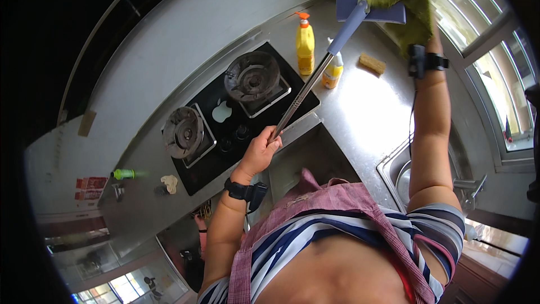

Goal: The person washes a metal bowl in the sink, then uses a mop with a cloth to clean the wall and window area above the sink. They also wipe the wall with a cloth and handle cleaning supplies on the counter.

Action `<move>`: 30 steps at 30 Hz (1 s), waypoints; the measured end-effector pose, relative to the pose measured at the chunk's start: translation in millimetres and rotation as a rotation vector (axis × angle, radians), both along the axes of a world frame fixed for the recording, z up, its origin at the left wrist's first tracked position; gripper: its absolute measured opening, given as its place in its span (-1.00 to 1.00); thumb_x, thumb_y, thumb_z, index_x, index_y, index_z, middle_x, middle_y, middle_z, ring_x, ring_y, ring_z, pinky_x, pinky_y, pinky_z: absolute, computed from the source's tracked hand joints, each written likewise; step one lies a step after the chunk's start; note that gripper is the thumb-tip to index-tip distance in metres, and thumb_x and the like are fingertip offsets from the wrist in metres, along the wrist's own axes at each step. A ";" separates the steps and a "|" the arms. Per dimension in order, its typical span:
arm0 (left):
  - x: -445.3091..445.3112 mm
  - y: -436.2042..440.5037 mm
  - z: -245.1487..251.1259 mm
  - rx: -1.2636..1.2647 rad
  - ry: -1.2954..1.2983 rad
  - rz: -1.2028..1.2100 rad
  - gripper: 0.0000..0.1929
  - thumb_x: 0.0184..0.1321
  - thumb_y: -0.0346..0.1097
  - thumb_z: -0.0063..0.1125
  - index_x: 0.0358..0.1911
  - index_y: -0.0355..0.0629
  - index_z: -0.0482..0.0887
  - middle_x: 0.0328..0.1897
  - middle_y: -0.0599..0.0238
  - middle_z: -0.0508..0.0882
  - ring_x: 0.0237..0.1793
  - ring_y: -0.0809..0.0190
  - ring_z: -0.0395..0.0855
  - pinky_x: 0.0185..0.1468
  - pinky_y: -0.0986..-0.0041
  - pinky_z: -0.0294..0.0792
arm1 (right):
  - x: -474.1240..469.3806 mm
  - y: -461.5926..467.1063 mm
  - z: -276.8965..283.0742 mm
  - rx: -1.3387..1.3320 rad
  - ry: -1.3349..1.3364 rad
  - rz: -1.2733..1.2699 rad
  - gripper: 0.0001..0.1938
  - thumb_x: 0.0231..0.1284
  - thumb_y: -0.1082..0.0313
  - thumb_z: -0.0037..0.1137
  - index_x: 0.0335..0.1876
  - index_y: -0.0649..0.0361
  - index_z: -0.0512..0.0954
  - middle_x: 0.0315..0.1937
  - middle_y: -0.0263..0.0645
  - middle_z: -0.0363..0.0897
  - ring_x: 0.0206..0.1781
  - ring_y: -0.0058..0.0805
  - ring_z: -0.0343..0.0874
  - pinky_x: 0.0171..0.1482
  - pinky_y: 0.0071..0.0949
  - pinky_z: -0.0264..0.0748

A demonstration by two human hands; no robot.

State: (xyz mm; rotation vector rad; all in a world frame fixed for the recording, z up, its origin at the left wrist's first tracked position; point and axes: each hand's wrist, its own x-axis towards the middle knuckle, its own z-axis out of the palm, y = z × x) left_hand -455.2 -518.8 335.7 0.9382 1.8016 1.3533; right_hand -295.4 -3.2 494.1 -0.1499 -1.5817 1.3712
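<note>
My left hand (261, 152) is closed around the metal pole (301, 97) of a flat mop, which slants up across the counter. The mop's blue-grey head plate (350, 5) is raised near the back corner. A fuzzy green cloth (415, 12) hangs over the plate's right end and hides my right hand, whose wrist shows just below the cloth; what the fingers do cannot be seen. Beneath the pole are a yellow bottle with an orange pump top (305, 46) and a smaller yellow and white spray bottle (333, 71). A tan sponge (372, 63) lies to their right.
A black two-burner gas hob (219, 135) is set in the steel counter (358, 114). The sink (390, 169) with its tap lies right, beside a louvred window (476, 29). A green bottle (123, 174) and a crumpled pale cloth (169, 184) are at the left.
</note>
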 end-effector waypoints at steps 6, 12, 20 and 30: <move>4.5 -49.3 -15.0 -0.036 -0.003 0.105 -0.77 0.36 -0.42 0.01 0.04 -0.28 0.49 -0.32 0.42 0.57 -0.27 0.48 0.49 -0.10 0.62 0.36 | -52.5 112.4 14.3 -0.131 -0.164 -0.138 -0.70 0.41 0.37 -0.06 0.18 0.18 0.52 -0.10 -0.22 0.68 -0.13 -0.40 0.68 -0.11 -0.42 0.67; -7.3 -89.4 -16.2 -0.133 0.116 0.245 -0.76 0.36 -0.29 0.06 0.00 -0.26 0.54 -0.43 0.25 0.65 -0.38 0.31 0.63 -0.23 0.46 0.45 | -80.3 109.7 -59.0 0.322 -1.005 -0.280 -0.62 0.19 0.53 -0.01 0.15 0.28 0.52 -0.15 -0.16 0.66 -0.09 -0.31 0.64 -0.01 -0.36 0.58; -36.2 -92.3 -17.1 -0.225 0.100 0.346 -0.76 0.31 -0.37 0.12 -0.01 -0.28 0.57 -0.45 0.36 0.59 -0.42 0.44 0.53 -0.28 0.53 0.42 | -149.5 67.1 -141.8 0.088 -1.132 0.048 -0.60 0.11 0.42 0.20 0.10 0.35 0.53 -0.11 -0.13 0.65 -0.10 -0.32 0.65 0.00 -0.37 0.61; -88.1 -50.5 -4.5 -0.446 0.096 0.418 -0.78 0.29 -0.29 0.17 -0.08 -0.24 0.63 -0.57 0.47 0.50 -0.50 0.53 0.41 -0.39 0.57 0.32 | -271.3 155.9 -100.8 0.193 -1.307 0.125 -0.73 0.31 0.32 -0.07 -0.06 0.27 0.62 -0.33 -0.17 0.69 -0.35 -0.37 0.75 -0.41 -0.41 0.64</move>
